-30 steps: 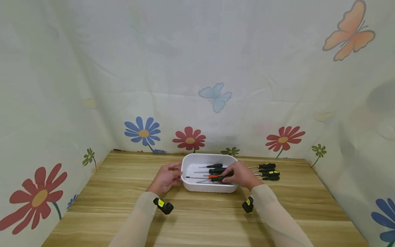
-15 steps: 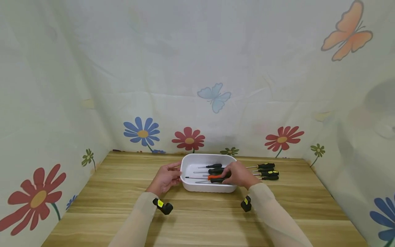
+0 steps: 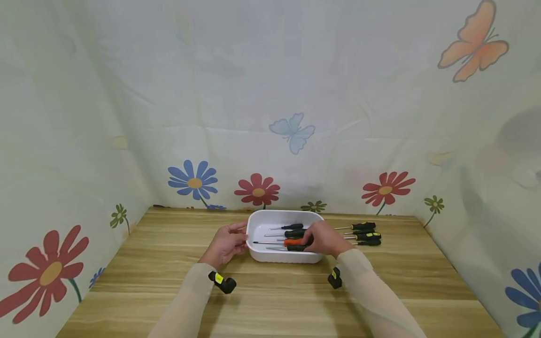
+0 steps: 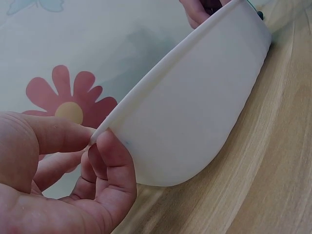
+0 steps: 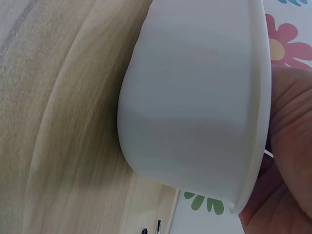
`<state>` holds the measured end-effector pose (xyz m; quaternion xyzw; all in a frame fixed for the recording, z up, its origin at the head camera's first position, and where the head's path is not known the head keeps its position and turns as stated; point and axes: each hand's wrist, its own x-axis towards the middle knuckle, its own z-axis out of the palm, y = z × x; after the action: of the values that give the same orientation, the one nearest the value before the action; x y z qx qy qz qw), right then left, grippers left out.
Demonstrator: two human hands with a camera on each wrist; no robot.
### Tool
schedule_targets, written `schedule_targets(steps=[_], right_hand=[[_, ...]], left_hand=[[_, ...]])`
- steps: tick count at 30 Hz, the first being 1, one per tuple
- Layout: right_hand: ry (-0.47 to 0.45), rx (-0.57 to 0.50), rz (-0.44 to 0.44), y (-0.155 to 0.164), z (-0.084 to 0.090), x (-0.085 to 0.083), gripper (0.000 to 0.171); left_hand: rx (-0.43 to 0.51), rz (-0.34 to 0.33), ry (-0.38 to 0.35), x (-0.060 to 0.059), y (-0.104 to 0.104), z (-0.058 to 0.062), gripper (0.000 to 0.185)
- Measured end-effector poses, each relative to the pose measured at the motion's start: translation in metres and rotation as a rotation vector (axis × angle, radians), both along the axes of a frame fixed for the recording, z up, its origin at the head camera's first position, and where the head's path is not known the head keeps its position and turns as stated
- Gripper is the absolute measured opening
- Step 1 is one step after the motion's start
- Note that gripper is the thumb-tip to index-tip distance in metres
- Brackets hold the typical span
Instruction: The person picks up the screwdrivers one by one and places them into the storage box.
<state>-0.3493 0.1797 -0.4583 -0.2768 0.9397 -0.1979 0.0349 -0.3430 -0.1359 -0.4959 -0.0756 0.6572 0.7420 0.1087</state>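
Note:
A white tray (image 3: pixel 279 217) stands on the wooden table (image 3: pixel 270 291) and holds several screwdrivers, one with an orange handle (image 3: pixel 292 242). My left hand (image 3: pixel 228 243) pinches the tray's left rim; in the left wrist view thumb and forefinger (image 4: pixel 95 139) close on the tray's edge (image 4: pixel 195 107). My right hand (image 3: pixel 323 238) reaches over the tray's right side, its fingers curled on a black-handled screwdriver (image 3: pixel 297 247) lying low by the near wall. The right wrist view shows only the tray's outer wall (image 5: pixel 195 87) and my palm (image 5: pixel 287 146).
Three black-and-yellow screwdrivers (image 3: pixel 367 234) lie on the table just right of the tray. Flower-printed cloth walls (image 3: pixel 270 117) close in the table at the back and both sides. Bare wood stretches in front of the tray.
My right hand has moved slightly left and down, bringing the black-handled screwdriver lower into the tray. The left hand keeps its hold on the rim.

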Motion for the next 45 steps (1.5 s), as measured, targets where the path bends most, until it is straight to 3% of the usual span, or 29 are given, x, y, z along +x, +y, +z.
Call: schedule_targets(steps=[16, 37, 45], right_hand=[[-0.007, 0.040, -0.021, -0.005, -0.002, 0.001, 0.011], [-0.004, 0.018, -0.013, 0.001, 0.005, 0.001, 0.010], [-0.033, -0.036, -0.028, 0.006, 0.007, 0.001, 0.009]], left_hand=[[0.007, 0.003, -0.013, 0.002, 0.001, 0.003, 0.053], [0.009, 0.003, -0.013, 0.001, 0.000, 0.002, 0.053], [0.002, 0.002, -0.008, 0.001, 0.001, 0.002, 0.054]])
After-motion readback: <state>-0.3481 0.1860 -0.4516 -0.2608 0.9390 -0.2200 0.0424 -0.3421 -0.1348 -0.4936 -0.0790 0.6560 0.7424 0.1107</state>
